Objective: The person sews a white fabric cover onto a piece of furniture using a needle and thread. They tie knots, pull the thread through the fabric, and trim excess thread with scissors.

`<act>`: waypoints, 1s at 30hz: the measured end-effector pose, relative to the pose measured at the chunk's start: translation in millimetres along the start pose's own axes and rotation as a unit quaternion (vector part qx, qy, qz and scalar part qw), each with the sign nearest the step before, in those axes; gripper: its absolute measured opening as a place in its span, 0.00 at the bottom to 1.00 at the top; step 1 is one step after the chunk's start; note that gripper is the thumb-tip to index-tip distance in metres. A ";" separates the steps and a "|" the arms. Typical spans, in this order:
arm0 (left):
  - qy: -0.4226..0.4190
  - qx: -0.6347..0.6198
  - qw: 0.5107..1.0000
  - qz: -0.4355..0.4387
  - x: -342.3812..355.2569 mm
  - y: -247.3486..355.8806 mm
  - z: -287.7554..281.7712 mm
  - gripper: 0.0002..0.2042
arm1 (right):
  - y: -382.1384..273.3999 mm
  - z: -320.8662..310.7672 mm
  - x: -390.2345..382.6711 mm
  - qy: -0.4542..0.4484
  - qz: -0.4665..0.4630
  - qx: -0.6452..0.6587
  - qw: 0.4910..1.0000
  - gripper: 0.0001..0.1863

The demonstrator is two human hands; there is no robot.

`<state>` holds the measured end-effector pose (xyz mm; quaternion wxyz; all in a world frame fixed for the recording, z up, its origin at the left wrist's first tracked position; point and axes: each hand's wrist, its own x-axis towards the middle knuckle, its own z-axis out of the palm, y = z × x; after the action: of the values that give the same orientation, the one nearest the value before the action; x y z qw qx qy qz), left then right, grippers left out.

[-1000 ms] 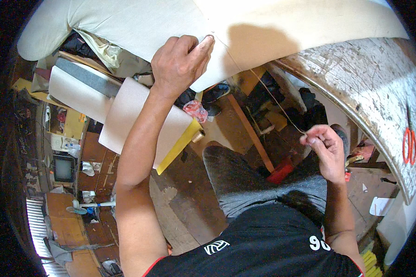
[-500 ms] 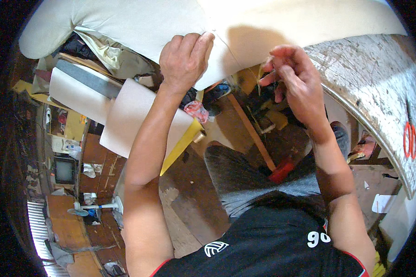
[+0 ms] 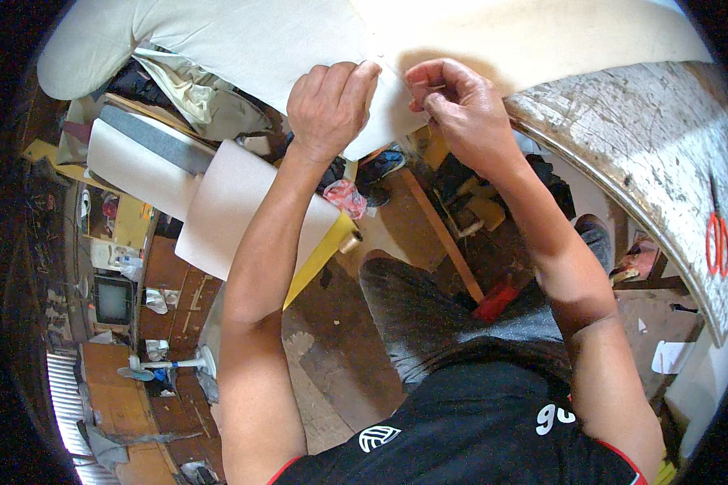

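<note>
A large cream padded fabric piece (image 3: 259,44) spreads across the top of the view, with a seam line running down near its middle. My left hand (image 3: 329,107) is closed on the fabric at its near edge, thumb and forefinger beside the seam. Just right of it, my right hand (image 3: 467,113) is raised with curled fingers pinched together, close over the fabric and casting a shadow on it. A thin thread led to these fingers a moment ago; now what lies between the fingertips is too fine to make out.
Red-handled scissors (image 3: 717,242) lie on the worn, curved tabletop (image 3: 623,121) at right. Rolls of pale sheet material (image 3: 226,206) and a yellow strip (image 3: 319,259) lie at left. A wooden bar (image 3: 441,234) stands over the cluttered floor. A white fan (image 3: 174,364) is lower left.
My right hand has moved left and slightly up, toward my left hand. The thread stretched between fabric and right hand no longer shows clearly. My left hand stays almost in place.
</note>
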<state>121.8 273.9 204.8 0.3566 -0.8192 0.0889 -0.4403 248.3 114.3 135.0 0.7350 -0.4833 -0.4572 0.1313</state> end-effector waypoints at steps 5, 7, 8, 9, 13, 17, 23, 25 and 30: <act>0.012 0.002 1.000 0.004 -0.2 -0.4 2.4 0.09 | 7.1 10.4 11.3 0.053 -0.082 -0.096 0.991 0.08; 0.013 -0.001 1.000 0.005 0.9 0.4 1.9 0.09 | 8.8 12.7 13.4 0.079 -0.034 -0.093 0.992 0.09; 0.013 -0.001 1.000 0.005 0.9 0.4 1.1 0.09 | 7.9 14.5 14.2 0.090 -0.010 -0.091 0.992 0.10; 0.013 0.000 1.000 0.004 0.4 0.4 1.0 0.09 | 7.0 15.8 14.9 0.091 -0.009 -0.090 0.992 0.09; 0.011 -0.012 1.000 -0.006 1.6 2.8 -0.2 0.12 | 0.0 19.9 16.5 0.104 -0.043 -0.115 0.987 0.08; 0.010 -0.022 1.000 -0.016 1.2 4.0 -0.8 0.13 | -9.4 25.5 17.4 0.134 -0.099 -0.201 0.965 0.07; 0.025 -0.015 1.000 -0.005 -1.1 0.6 4.9 0.09 | -5.6 28.6 19.0 0.143 -0.126 -0.197 0.962 0.06; 0.024 -0.014 1.000 -0.004 -2.2 0.6 5.7 0.09 | -3.4 29.6 19.1 0.148 -0.136 -0.206 0.958 0.05; 0.028 -0.018 0.999 -0.005 0.1 1.2 3.2 0.11 | -0.1 34.9 18.8 0.164 -0.166 -0.192 0.953 0.04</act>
<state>124.5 274.7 202.9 0.3364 -0.8133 0.1026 -0.4635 230.7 146.7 149.4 0.7049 -0.5470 -0.4209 -0.1638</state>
